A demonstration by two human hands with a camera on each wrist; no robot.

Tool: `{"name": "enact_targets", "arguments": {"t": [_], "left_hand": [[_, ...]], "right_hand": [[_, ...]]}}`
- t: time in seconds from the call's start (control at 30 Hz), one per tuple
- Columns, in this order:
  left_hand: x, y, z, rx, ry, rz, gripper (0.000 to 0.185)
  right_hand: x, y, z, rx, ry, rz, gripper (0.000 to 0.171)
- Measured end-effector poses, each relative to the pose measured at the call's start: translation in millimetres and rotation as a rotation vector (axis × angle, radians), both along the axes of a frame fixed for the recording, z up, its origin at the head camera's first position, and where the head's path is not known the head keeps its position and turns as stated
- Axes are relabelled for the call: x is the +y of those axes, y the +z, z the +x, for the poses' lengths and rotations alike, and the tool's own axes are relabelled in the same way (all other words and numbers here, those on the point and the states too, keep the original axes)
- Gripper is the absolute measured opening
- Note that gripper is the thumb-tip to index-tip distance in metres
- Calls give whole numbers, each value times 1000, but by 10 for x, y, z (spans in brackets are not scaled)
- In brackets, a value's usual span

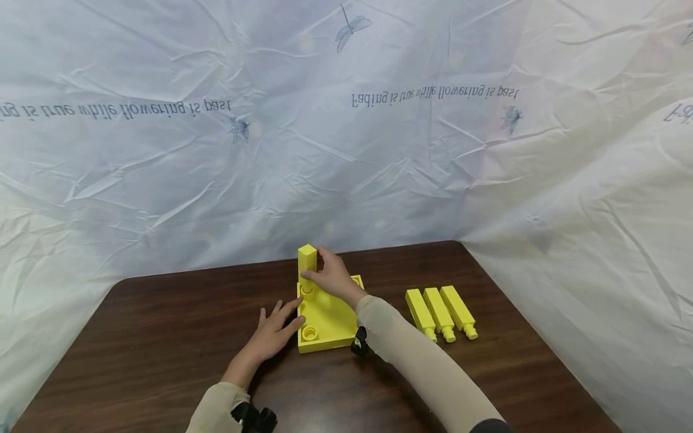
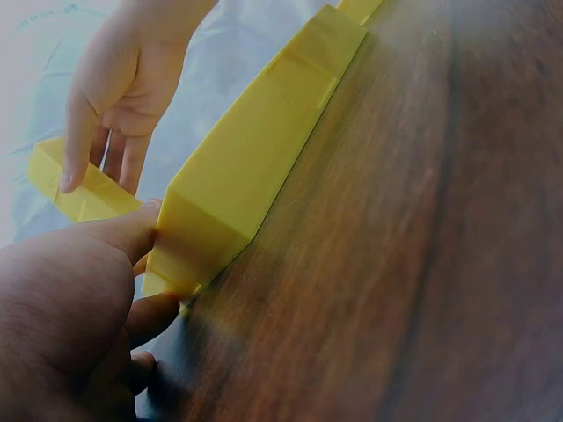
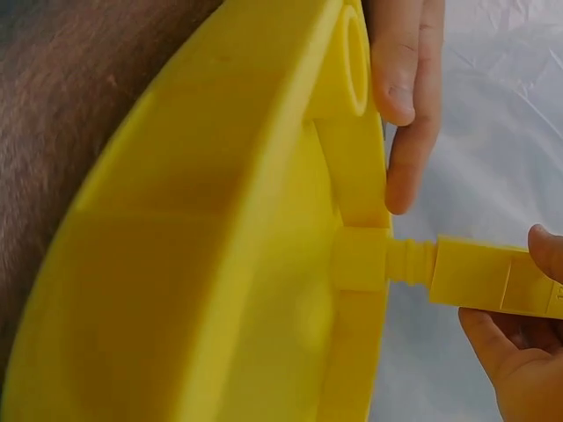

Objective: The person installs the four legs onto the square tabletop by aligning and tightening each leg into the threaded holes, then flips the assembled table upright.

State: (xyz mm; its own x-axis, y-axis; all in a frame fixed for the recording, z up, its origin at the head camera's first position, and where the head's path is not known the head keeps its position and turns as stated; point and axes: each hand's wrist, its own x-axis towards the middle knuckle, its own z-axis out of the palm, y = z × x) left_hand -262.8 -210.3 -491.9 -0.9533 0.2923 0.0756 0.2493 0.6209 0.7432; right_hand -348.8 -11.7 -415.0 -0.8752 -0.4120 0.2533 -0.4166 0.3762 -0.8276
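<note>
The right hand (image 1: 332,278) pinches an upright yellow peg (image 1: 307,260) standing in the far left socket of the yellow base plate (image 1: 330,319) mid-bench, while the left hand (image 1: 276,332), fingers straight, presses the plate's left edge.

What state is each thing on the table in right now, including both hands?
Yellow base plate: flat on the table.
Upright peg: threaded end entering a corner socket, not fully seated.
Three spare pegs: lying side by side.
Left hand: steadying the plate's edge.
Right hand: gripping the peg.
</note>
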Motion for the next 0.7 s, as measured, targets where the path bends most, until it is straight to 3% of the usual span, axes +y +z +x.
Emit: {"name": "enact_targets", "arguments": {"t": [0.7], "left_hand": [[-11,-2,-12,3,-9,-3,61]], "right_hand": [[9,-100,1,-12,39,22,66]]}}
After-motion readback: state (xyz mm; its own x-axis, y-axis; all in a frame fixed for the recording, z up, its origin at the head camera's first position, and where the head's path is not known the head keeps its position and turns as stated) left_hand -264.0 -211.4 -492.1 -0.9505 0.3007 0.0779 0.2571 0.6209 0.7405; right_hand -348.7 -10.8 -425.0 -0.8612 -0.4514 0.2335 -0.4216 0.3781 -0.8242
